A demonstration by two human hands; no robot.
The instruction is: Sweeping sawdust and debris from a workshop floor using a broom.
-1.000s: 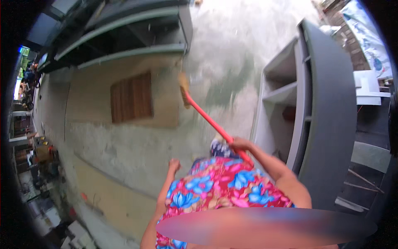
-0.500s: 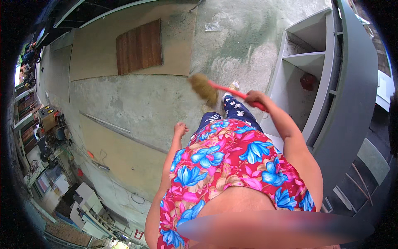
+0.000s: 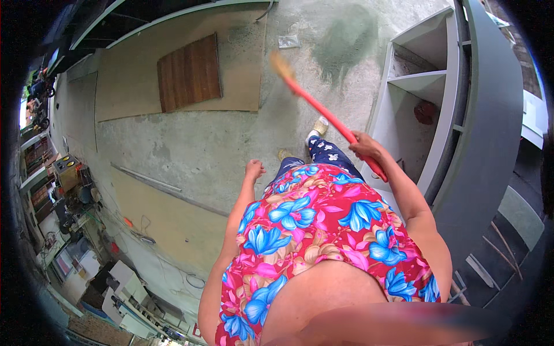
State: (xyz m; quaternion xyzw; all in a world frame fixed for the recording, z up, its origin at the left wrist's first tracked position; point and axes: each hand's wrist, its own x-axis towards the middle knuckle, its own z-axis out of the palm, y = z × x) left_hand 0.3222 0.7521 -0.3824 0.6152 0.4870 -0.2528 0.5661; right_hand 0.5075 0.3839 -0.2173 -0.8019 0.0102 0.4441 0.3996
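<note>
A broom with a red handle (image 3: 326, 114) stretches forward and to the left over the concrete floor. My right hand (image 3: 365, 145) is wrapped around the handle near its rear end. The yellow-brown bristle head (image 3: 283, 66) is blurred by motion, beside the edge of a brown sheet lying on the floor. Low at my left side hangs my left hand (image 3: 254, 168), with its fingers loosely bent and apart and nothing in them. A patch of greenish dust (image 3: 349, 43) covers the floor ahead.
A grey cabinet frame with open compartments (image 3: 418, 92) stands close on my right. On the left, a wood-grain panel (image 3: 189, 72) lies on a brown sheet (image 3: 242, 86). A small clear plastic bag (image 3: 289, 41) is ahead. Tools and boxes (image 3: 72, 173) crowd the far left.
The broom head has swung forward, away from my feet, and its handle now slants more steeply ahead. My left hand has risen slightly and its fingers have loosened. My right foot shows farther forward.
</note>
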